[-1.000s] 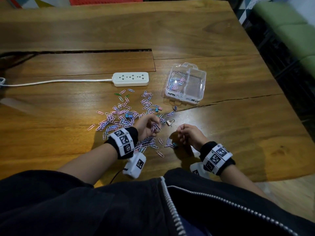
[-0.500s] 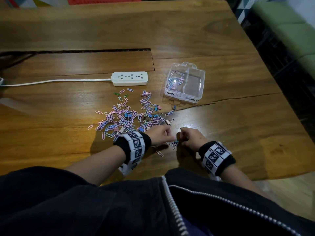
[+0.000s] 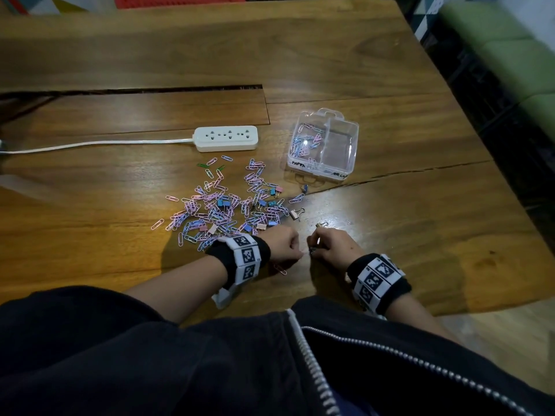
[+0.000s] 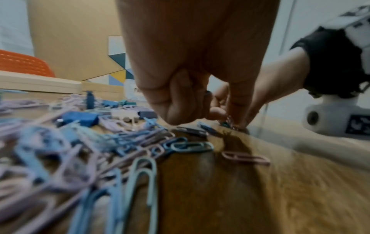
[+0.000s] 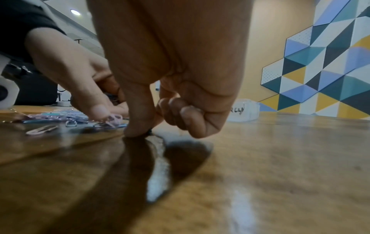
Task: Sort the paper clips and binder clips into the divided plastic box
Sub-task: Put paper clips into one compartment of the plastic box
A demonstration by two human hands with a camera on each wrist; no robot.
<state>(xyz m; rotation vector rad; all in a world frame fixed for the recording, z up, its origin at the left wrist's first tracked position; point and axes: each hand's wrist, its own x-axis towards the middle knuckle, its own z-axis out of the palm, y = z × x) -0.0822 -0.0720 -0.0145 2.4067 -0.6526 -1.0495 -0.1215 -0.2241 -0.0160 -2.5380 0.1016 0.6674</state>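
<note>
On table, pastel paper clips point(image 3: 222, 205), clear divided box point(image 3: 324, 145), grips' hold unclear.

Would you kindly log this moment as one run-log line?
left hand: pinching clips | right hand: pinching at table | box: right half empty

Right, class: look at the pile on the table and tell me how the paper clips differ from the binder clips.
The paper clips are thin flat wire loops; the binder clips are chunky blocks with wire handles. Paper clips far outnumber binder clips. Some paper clips already lie in the plastic box, while no binder clips show there. Both come in pastel colours and lie mixed on the wooden table.
</note>
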